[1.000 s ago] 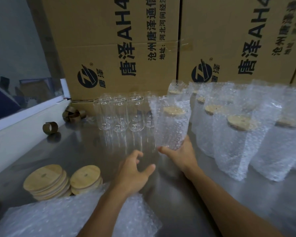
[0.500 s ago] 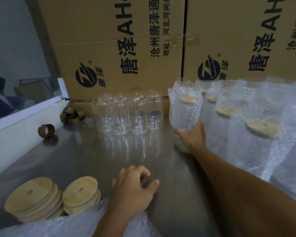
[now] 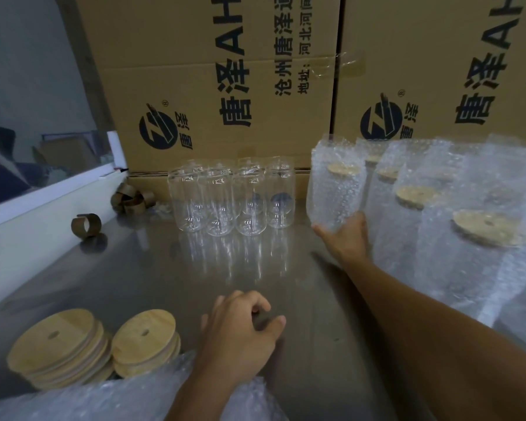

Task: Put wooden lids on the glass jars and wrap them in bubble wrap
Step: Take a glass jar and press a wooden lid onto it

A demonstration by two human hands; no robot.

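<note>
Head view, right hand [image 3: 345,238] gripping wrapped jar [image 3: 334,189] (upright), left hand [image 3: 240,332] loosely curled

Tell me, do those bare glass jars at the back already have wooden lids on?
No: the bare glass jars stand open-topped, while the wooden lids lie stacked near the table's front.

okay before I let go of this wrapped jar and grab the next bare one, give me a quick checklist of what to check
1. Wrapped jar upright, lid on inside the wrap: ok.
2. Its base fully down on the table: cannot tell, the right hand covers it.
3. Left hand free to reach: ok, it holds nothing.
4. Bare glass jars standing upright by the cardboard boxes: ok.
5. Wooden lids within reach, two stacks at front left: ok.
6. Bubble wrap ready at the near edge: ok.
</note>
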